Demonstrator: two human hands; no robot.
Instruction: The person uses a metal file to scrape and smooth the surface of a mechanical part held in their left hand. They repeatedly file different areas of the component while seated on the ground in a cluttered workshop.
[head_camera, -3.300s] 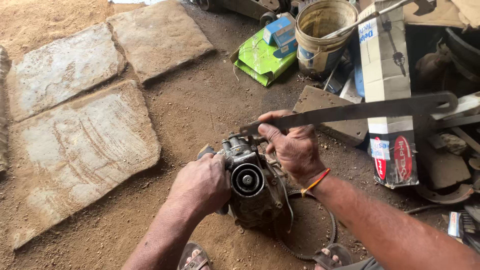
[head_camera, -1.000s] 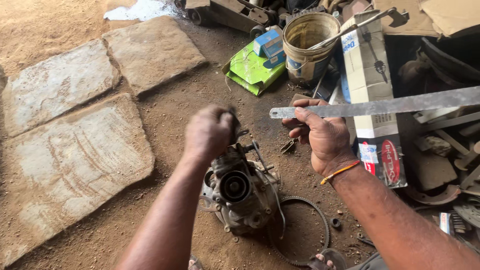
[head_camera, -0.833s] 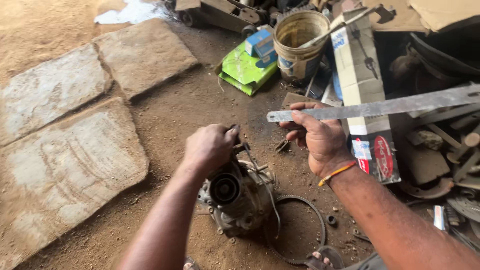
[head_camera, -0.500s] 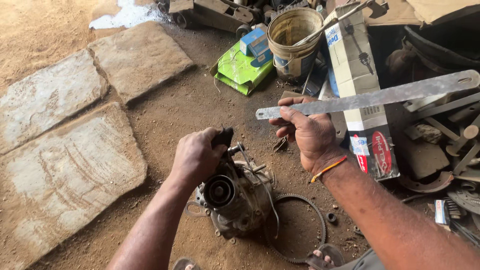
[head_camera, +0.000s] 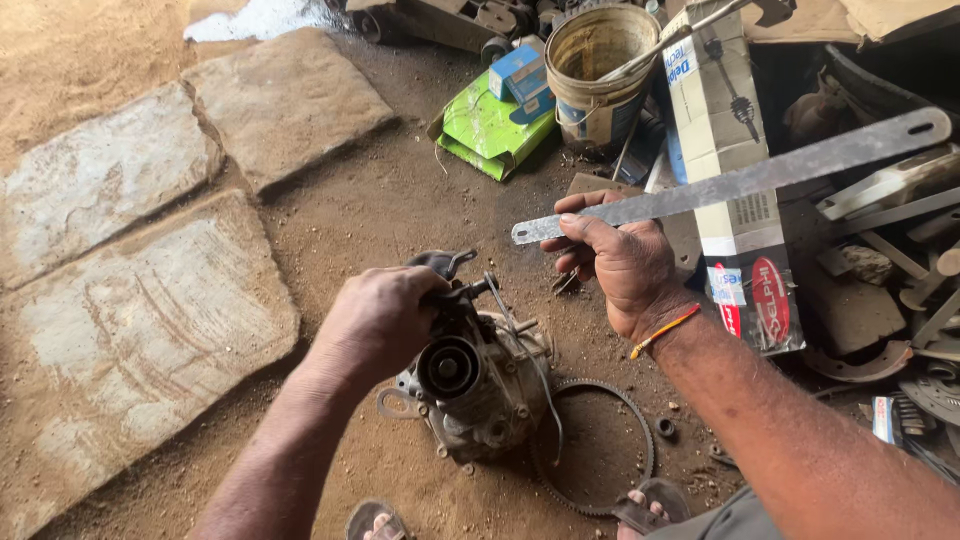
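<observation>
Two hands are busy here. The left hand (head_camera: 375, 320) is closed around the top of a greasy metal engine part (head_camera: 470, 385), which sits on the dirt floor (head_camera: 340, 220) near the person, approx. in the middle of the view. The right hand (head_camera: 620, 262) grips one end of a long flat metal strip (head_camera: 740, 178) w/ fingers curled around it; the strip points to the far right, above a tall cardboard box (head_camera: 735, 150). A toothed belt (head_camera: 600, 450) lies just beside the part, on its right. Stone slabs (head_camera: 130, 300) are at left, a dirty bucket (head_camera: 598, 70) at far side. In my judgement, the left hand should hold the part firm so it does not roll, and the strip should be kept level.
</observation>
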